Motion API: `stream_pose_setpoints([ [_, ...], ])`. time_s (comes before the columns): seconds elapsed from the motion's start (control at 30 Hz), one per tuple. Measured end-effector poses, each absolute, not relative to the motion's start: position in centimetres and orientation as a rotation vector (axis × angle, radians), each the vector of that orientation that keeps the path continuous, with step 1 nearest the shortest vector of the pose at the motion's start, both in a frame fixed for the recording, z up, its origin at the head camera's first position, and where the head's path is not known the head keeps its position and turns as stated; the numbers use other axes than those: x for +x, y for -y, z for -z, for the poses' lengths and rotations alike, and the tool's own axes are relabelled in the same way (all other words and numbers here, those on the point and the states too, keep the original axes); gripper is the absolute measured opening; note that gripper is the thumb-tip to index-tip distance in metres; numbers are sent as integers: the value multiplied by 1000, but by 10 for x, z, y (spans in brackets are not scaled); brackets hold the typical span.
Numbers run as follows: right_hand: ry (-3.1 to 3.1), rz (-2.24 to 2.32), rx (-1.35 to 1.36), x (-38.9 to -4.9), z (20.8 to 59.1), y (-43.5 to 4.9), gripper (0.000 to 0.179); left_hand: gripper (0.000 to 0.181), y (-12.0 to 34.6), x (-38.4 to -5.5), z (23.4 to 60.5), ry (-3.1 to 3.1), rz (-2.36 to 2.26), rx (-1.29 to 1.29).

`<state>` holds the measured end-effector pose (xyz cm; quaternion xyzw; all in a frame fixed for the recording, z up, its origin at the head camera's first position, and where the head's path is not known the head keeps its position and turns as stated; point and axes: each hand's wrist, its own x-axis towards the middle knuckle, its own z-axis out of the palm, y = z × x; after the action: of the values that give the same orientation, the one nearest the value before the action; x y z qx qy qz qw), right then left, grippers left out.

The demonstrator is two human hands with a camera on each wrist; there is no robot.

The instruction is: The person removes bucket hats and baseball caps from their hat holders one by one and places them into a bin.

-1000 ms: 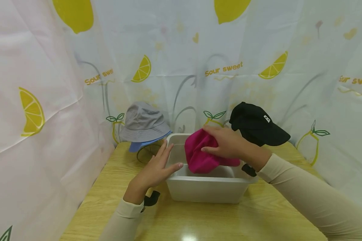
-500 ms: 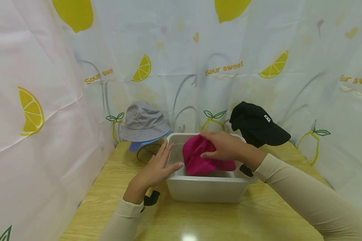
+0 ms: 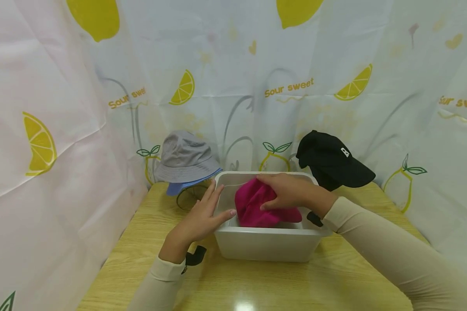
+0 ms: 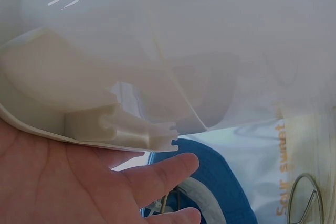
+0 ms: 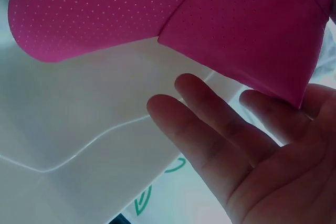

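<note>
Plainly, the right hand (image 3: pixel 289 190) grips the pink cap (image 3: pixel 253 207) inside the pale bin (image 3: pixel 264 244), fingers laid over the crown and thumb against its near side; taking it there would let the soft crown be steered between the walls with the brim kept free, pointing right. In the right wrist view two fingers reach out straight, apart from the fabric, while the others meet it near the cap's edge. The left hand (image 3: pixel 198 218) has its fingers straight and spread along the bin's left side, thumb stretched over the rim, presumably to steady the bin rather than to clutch it. Behind stand the grey bucket hat (image 3: pixel 184 157), with a blue hat (image 3: pixel 180 188) showing under its brim, and a black cap (image 3: pixel 328 157); they seem set back to leave working room at the front of the table (image 3: pixel 159 276).

Much is hidden: the bin's front wall covers the pink cap's underside, so whether it touches the floor of the bin cannot be told. The right palm covers part of the crown, the left wrist view leaves out the thumb, and the wire loop (image 3: pixel 188 198) below the blue hat is only partly visible
</note>
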<state>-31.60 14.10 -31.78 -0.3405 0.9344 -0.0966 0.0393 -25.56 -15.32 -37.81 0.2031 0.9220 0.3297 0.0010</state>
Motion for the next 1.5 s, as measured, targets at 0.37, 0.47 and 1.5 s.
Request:
stream_pose_setpoints([
  [0.37, -2833, 236, -996, -327, 330, -137, 94, 95, 153, -256, 378, -2904, -1026, 634],
  [0.47, -2830, 225, -1023, -330, 332, -136, 91, 95, 153, -256, 378, -2905, -1027, 635],
  [1.5, -2710, 177, -978, -332, 346, -124, 85, 92, 152, -257, 378, -2923, -1016, 669],
])
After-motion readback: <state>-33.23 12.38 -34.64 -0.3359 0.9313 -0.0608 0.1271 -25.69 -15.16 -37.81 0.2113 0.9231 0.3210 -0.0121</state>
